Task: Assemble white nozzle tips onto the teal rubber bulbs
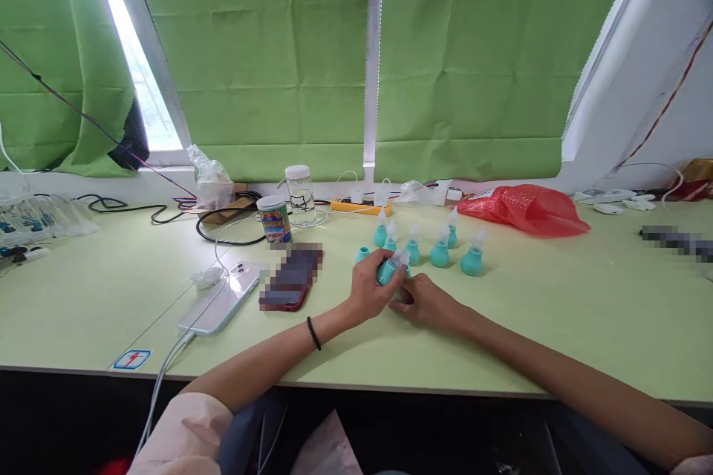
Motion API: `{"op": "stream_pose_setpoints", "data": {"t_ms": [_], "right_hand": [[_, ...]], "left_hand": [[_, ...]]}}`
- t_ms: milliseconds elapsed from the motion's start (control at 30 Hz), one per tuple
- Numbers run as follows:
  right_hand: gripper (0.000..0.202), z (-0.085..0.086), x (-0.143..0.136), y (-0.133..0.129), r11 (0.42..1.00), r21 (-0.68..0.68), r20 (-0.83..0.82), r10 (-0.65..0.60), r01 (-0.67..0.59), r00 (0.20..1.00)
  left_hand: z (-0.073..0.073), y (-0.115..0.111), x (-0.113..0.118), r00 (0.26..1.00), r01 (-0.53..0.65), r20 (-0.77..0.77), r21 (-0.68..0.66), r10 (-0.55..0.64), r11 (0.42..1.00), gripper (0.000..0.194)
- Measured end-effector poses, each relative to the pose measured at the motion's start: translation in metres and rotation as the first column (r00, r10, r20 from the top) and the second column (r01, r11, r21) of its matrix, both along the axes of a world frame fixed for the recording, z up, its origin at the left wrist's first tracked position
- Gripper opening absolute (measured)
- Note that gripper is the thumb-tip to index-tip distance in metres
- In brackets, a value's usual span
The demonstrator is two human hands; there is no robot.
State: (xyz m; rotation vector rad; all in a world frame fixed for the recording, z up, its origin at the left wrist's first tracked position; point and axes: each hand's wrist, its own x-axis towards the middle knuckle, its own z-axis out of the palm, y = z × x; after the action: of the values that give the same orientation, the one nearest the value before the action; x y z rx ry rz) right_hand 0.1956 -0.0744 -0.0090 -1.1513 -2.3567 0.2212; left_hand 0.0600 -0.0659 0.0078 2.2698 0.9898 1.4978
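Observation:
My left hand [368,288] is closed around a teal nasal aspirator [385,272], a squeeze bulb with a clear nozzle, tilted up to the right. Close beside it, my right hand [426,302] has its fingers curled together low over the table; what they hold is hidden. A bit of teal shows between the two hands. Behind them stand several more aspirators [440,254] upright with clear tips, the rightmost one [471,261] a little apart. One teal bulb [362,253] just left of my hands shows an open neck without a nozzle.
Left of my hands lie a dark phone [293,278] and a white phone [223,299] with a cable. Farther back stand a printed tub [275,220], a glass jar [301,197] and an orange power strip [359,207]. A red plastic bag [523,209] lies at the back right.

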Motion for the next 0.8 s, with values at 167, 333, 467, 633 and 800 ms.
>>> {"op": "stream_pose_setpoints", "data": {"t_ms": [167, 333, 467, 633, 800], "right_hand": [[0.006, 0.004, 0.002, -0.002, 0.991, 0.124, -0.197, -0.017, 0.042, 0.98], [0.009, 0.015, 0.008, -0.005, 0.993, 0.103, -0.523, -0.001, 0.065, 0.853], [0.017, 0.019, 0.008, -0.007, 1.0, 0.016, -0.496, 0.011, -0.004, 0.868], [0.03, 0.015, 0.008, -0.003, 0.963, 0.239, -0.381, -0.021, 0.121, 0.924], [0.033, 0.013, 0.011, -0.002, 0.925, 0.36, -0.36, 0.017, 0.121, 0.933]], "left_hand": [[0.003, 0.002, -0.001, 0.997, -0.078, 0.017, -0.044, 0.078, 0.996, 0.016], [0.001, 0.002, 0.0, 0.998, -0.02, -0.06, 0.06, 0.023, 0.998, 0.013], [-0.005, -0.004, 0.003, 0.976, 0.125, -0.197, 0.159, -0.092, 0.979, 0.01], [-0.005, -0.009, 0.008, 0.97, 0.09, -0.238, 0.186, -0.044, 0.978, 0.01], [-0.003, -0.008, 0.008, 0.958, 0.134, -0.271, 0.159, -0.087, 0.978, 0.011]]}}
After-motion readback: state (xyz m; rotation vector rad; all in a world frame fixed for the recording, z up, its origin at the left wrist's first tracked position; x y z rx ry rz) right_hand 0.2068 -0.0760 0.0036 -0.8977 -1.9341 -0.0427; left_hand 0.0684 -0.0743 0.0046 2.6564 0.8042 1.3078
